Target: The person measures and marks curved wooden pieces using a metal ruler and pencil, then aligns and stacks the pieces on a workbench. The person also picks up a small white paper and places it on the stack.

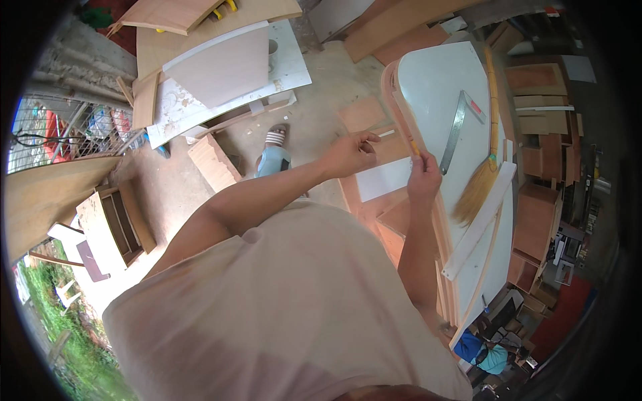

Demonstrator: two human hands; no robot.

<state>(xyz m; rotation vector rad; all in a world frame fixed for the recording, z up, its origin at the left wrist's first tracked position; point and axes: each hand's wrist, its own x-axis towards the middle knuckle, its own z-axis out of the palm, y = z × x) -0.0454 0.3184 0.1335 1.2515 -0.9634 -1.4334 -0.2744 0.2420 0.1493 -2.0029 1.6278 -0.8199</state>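
Observation:
My left hand (351,155) is held out ahead of my body with its fingers curled. A small white strip (386,133) shows just past its fingertips, and whether the fingers touch it I cannot tell. Close to the edge of a white-topped table (428,73), my right hand (424,177) is closed with the thumb up. A short orange-yellow stick (414,146) sticks out from its fingertips. On the tabletop lie a metal try square (456,130), a straw broom (478,194) and a long white strip (480,220).
Brown boards and a white panel (383,180) lie below my hands. To the left, a worktable (294,63) carries a pale panel (227,67). A wooden block (214,160) and an open cabinet (107,224) stand on the floor. Several boards (538,154) are stacked at right.

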